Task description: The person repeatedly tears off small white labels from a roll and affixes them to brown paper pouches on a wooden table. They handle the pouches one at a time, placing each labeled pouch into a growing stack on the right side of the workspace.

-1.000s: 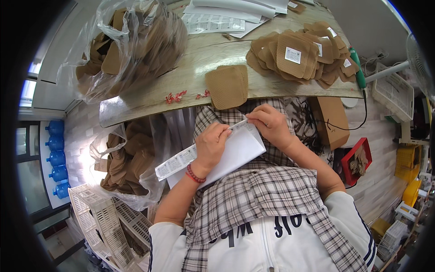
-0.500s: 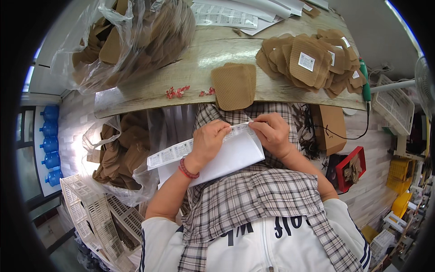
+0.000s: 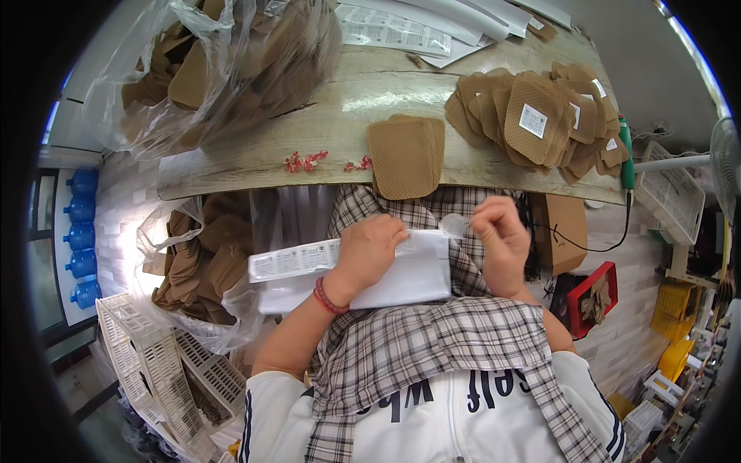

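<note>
Over my lap, my left hand [image 3: 370, 251] is closed on a white label sheet [image 3: 297, 261], whose upper strip carries printed labels and whose lower part is plain backing. To its right, my right hand [image 3: 503, 243] is raised off the sheet, with thumb and forefinger pinched on a small whitish label [image 3: 455, 225], blurred and partly see-through. Just beyond my hands, a small stack of brown textured pads [image 3: 405, 158] overhangs the table's near edge. A larger heap of such pads [image 3: 532, 119] lies to the right, several bearing white labels.
A clear plastic bag [image 3: 224, 85] of brown pads sits on the table [image 3: 347, 92], beside red-and-white scraps [image 3: 305, 160]. More sheets [image 3: 401, 31] lie at the back. A green-handled tool [image 3: 626, 154] with a cord hangs at the right edge. White crates [image 3: 147, 370] stand lower left.
My right hand has moved right, away from the sheet, with a label pinched in its fingers. My left hand has shifted slightly right and nearer my body, still on the sheet.
</note>
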`<state>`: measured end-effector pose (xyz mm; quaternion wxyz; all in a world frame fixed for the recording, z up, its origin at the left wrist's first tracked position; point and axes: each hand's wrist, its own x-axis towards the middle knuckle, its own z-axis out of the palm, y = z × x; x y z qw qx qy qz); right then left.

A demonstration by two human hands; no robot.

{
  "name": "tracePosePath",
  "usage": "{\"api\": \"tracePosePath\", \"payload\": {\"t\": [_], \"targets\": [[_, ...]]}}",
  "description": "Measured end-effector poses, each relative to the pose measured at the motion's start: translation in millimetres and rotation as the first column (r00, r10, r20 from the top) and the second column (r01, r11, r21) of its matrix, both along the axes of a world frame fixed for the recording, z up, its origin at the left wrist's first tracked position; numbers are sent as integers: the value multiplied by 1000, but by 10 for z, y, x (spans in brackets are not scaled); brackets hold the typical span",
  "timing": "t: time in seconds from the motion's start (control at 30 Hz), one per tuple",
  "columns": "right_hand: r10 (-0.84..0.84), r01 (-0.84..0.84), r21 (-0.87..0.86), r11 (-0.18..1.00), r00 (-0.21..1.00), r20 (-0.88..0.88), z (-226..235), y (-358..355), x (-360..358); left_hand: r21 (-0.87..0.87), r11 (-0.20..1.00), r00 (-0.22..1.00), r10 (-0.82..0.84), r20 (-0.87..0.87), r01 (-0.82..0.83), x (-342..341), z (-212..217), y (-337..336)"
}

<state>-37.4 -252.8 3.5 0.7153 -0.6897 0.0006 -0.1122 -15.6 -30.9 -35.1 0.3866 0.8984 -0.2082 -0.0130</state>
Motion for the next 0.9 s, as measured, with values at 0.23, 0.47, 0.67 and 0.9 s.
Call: {"api": "tracePosePath", "payload": {"t": [0.23,0.47,0.67,0.9], "targets": [[207,-204,34,978,955,-211,-136,-24,969,169,984,938,-106,329,52,43,218,-130],[293,-343,-197,918,924,-244,-441,181,1471,169,983,957,-111,269,66,222,103,-129],[190,-294,-363,884,936,-296,-392,234,1451,114,992,954,-84,288,53,254,88,-120],[153,-272,-410,871,942,-299,-365,278,1443,99,993,959,-87,270,62,281,81,-117]]}}
